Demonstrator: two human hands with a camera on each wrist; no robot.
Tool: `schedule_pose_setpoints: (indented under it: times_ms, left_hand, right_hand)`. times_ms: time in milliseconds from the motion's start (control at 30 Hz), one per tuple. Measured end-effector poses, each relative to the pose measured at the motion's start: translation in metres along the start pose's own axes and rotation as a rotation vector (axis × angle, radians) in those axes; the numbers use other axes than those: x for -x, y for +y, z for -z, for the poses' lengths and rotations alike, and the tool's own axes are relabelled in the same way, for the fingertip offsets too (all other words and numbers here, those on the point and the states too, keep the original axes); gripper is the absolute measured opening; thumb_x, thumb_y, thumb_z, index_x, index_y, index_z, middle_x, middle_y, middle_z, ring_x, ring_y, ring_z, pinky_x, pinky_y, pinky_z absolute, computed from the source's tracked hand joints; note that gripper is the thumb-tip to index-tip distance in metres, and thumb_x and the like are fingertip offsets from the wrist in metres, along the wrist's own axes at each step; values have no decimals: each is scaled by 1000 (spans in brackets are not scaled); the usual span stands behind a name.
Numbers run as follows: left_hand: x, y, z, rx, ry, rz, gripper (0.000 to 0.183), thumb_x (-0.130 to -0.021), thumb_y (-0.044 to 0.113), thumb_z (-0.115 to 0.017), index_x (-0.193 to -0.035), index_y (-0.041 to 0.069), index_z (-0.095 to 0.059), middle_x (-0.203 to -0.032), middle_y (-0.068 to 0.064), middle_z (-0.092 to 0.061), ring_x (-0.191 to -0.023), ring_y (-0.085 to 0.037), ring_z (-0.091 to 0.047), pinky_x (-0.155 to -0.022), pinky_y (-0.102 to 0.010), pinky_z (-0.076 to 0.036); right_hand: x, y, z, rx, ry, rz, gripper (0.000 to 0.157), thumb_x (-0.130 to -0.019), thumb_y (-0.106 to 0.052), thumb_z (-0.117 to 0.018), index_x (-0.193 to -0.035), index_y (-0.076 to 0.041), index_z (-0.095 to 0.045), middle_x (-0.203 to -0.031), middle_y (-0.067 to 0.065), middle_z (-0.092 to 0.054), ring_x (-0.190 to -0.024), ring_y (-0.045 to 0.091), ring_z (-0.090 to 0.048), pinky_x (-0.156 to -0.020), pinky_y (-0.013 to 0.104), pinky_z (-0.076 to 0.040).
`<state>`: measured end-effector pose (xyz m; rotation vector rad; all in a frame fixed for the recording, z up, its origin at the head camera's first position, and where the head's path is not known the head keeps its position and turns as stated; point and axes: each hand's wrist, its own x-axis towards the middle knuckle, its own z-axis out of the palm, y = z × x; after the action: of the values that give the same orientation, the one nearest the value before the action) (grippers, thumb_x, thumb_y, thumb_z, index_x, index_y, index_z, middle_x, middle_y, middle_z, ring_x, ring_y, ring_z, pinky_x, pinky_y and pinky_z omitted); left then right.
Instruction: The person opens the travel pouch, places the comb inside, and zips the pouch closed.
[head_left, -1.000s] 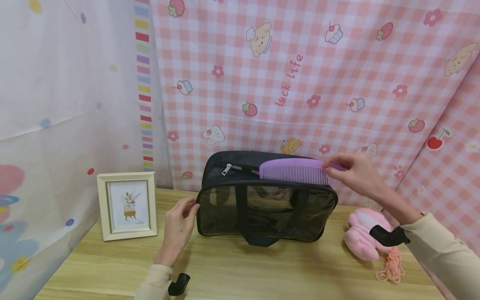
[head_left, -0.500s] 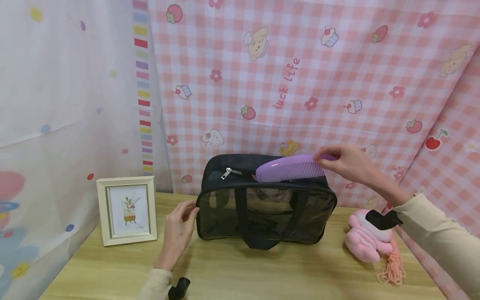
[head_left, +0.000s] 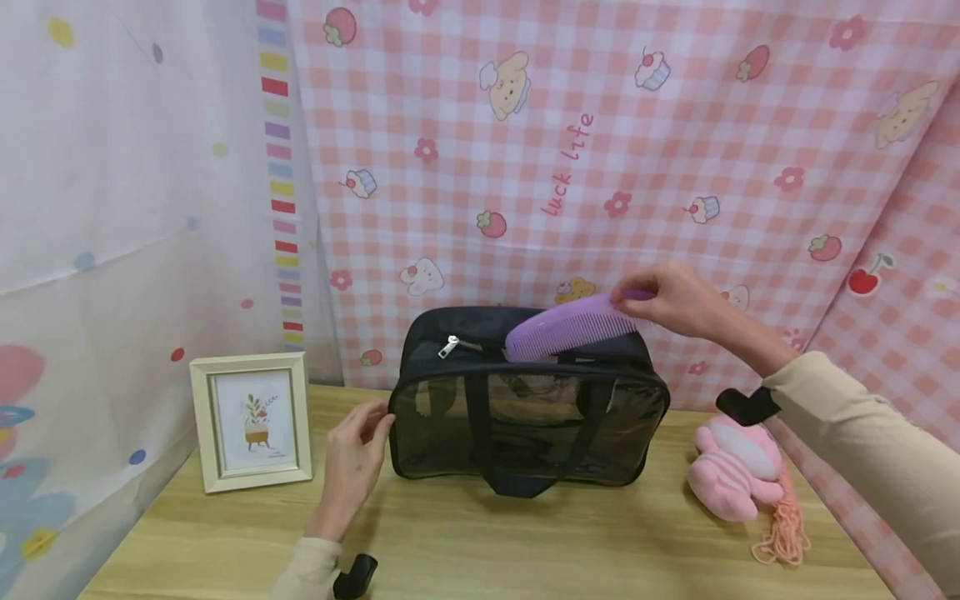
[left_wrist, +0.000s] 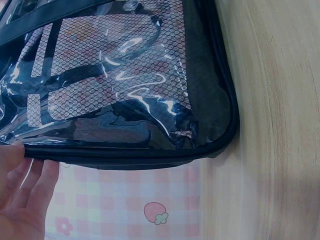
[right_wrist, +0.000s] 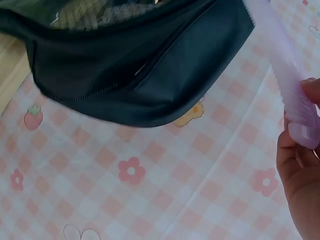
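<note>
A black toiletry bag (head_left: 517, 425) with a see-through front stands upright on the table, its zipper on top partly undone. My left hand (head_left: 351, 457) pinches the bag's left edge; in the left wrist view the thumb lies on the front of the piping (left_wrist: 120, 151) and the fingers are behind it. With thumb and fingertips my right hand (head_left: 675, 302) holds a purple comb (head_left: 566, 327) by its right end. The comb slants over the bag's top, teeth downward, its left end low at the zipper opening. In the right wrist view the comb (right_wrist: 280, 55) hangs beside the bag's top.
A cream picture frame (head_left: 251, 423) stands at the table's left. On the right lies a pink plush toy (head_left: 731, 471) with peach yarn strands (head_left: 786, 521). A pink checked curtain (head_left: 450, 108) hangs close behind the bag.
The right hand has moved up and left with the comb, raising its right end, so the comb went from nearly level to slanted. The left hand keeps its hold on the bag.
</note>
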<state>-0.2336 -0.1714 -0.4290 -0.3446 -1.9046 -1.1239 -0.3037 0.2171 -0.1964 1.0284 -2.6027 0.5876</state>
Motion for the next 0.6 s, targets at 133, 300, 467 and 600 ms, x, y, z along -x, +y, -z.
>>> schedule_pose_setpoints:
  times_ms: [133, 300, 467, 600]
  left_hand:
    - [0, -1, 1, -3, 8, -10, 17, -80, -8, -71, -96, -1, -68, -90, -11, -69, -74, -20, -68, -67, -11, -50]
    - [0, -1, 0, -9, 6, -5, 16, -81, -5, -71, -96, 0, -68, -91, -10, -69, -75, -20, -69, -68, -10, -50]
    - [-1, -2, 0, -12, 4, -6, 15, -81, -5, -71, -95, 1, -68, -91, -10, -69, -75, -19, -69, -68, -10, -50]
    - [-1, -2, 0, -9, 3, -5, 15, -81, -5, -71, -95, 0, -68, -91, -10, -69, -75, -19, -69, -68, -11, -50]
  right_hand:
    - [-1, 5, -4, -9, -7, 13, 8, -86, -2, -67, -91, -4, -73, -84, 6, -70, -62, 14, -54, -51, 22, -43]
    - [-3, 9, -14, 12, -25, 65, 11, -84, 2, -67, -88, -6, -74, -82, 3, -69, -64, 13, -56, -54, 23, -46]
    - [-9, 7, -19, 20, -83, 79, 13, -84, 2, -66, -88, -8, -74, -85, 0, -70, -73, 12, -60, -63, 28, -50]
    - [-14, 5, -22, 13, -128, 98, 13, -84, 2, -67, -88, -8, -74, -87, 0, -69, -79, 14, -61, -67, 31, -52]
